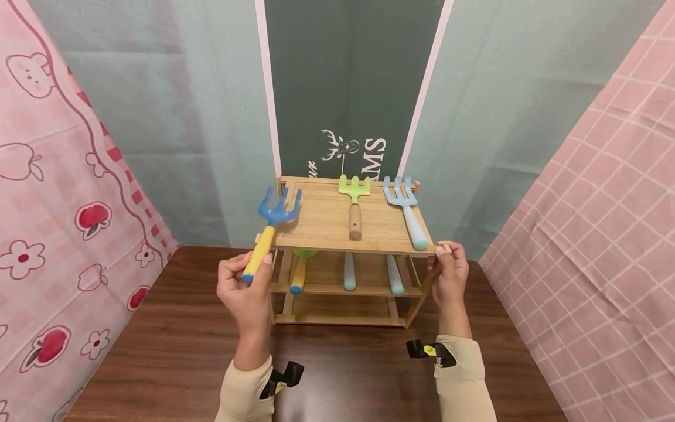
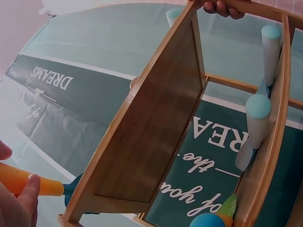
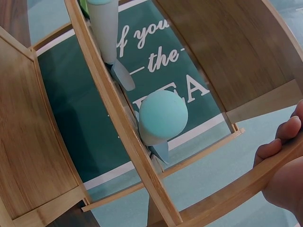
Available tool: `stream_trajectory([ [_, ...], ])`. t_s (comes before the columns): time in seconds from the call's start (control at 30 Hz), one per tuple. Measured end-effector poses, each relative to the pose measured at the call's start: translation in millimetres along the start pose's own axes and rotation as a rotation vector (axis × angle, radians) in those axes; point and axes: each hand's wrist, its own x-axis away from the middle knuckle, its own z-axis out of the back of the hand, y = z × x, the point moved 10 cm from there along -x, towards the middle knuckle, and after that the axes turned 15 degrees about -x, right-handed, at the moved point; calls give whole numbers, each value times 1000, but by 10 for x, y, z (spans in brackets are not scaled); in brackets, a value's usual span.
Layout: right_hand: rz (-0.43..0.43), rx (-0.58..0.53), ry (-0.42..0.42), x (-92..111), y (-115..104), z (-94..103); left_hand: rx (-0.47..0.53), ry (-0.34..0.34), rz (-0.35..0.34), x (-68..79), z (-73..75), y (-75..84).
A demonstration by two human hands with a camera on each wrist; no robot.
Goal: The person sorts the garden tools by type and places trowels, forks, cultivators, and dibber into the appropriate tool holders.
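My left hand (image 1: 246, 293) holds a small garden fork (image 1: 265, 241) by its yellow handle, blue prongs up, over the front left corner of a wooden three-tier rack (image 1: 316, 225). In the left wrist view, the fork's blue head is partly hidden behind the top board's edge. My right hand (image 1: 450, 272) grips the rack at its front right corner, fingers curled round the wood in the right wrist view. On the top board lie a green fork (image 1: 355, 218) with a wooden handle and a light blue fork (image 1: 413, 220), prongs toward the back.
The middle tier holds a yellow-handled tool (image 1: 298, 276) with a green head and two pale-handled tools (image 1: 349, 274), their heads mostly hidden beneath the top board. The rack stands on a dark wooden table (image 1: 348, 363), with curtains (image 1: 211, 117) behind and patterned cloths (image 1: 596, 205) at both sides.
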Motion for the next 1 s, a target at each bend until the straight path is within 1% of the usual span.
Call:
stream_trajectory([
  [0.17, -2, -4, 0, -2, -3, -2, -24, -24, 12, -45, -108, -46],
  [0.4, 0, 10, -3, 0, -6, 6, -93, -86, 33, -116, -253, -82],
  [0.57, 1, 34, -4, 2, -1, -5, -142, -107, 34, -192, -319, -111],
  [0.7, 1, 28, -7, 10, 2, -1, -176, -126, 46, -247, -378, -157],
  [0.87, -8, 3, -10, 8, 10, 8, -214, -155, 92, -284, -518, -30],
  [0.93, -6, 19, -10, 3, 7, 6, -226, -170, 108, -292, -583, 31],
  [1.0, -5, 17, -11, 0, 8, -1, -239, -179, 121, -304, -622, 19],
])
